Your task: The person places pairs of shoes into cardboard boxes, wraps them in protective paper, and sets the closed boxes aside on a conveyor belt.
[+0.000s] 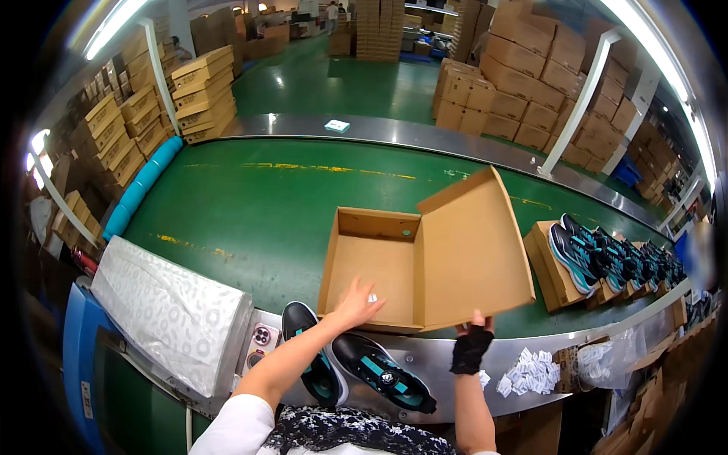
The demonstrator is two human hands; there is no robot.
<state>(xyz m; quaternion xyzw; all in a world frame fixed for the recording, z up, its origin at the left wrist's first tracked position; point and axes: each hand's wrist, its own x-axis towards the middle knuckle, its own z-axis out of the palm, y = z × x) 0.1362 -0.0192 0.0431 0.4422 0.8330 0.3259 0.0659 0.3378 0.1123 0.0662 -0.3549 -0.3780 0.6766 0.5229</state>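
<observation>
An open brown cardboard shoebox (375, 262) sits in front of me on the green belt, its lid (474, 258) swung out to the right. My left hand (359, 305) reaches over the box's near edge, fingers curled around a small white packet (372, 298). Wearing a black fingerless glove, my right hand (474, 341) grips the near edge of the lid, its fingertips partly hidden. Two black and teal sneakers lie on the metal ledge close to me: one sneaker (383, 371) right of my left forearm, the other (299, 318) partly behind it.
A pile of small white packets (531, 371) lies on the metal ledge (444, 356) at right. Patterned white paper (171, 303) is stacked at left, beside a phone (260, 341). More sneakers on boxes (580, 258) line the belt's right. A teal roll (144, 186) borders the far left.
</observation>
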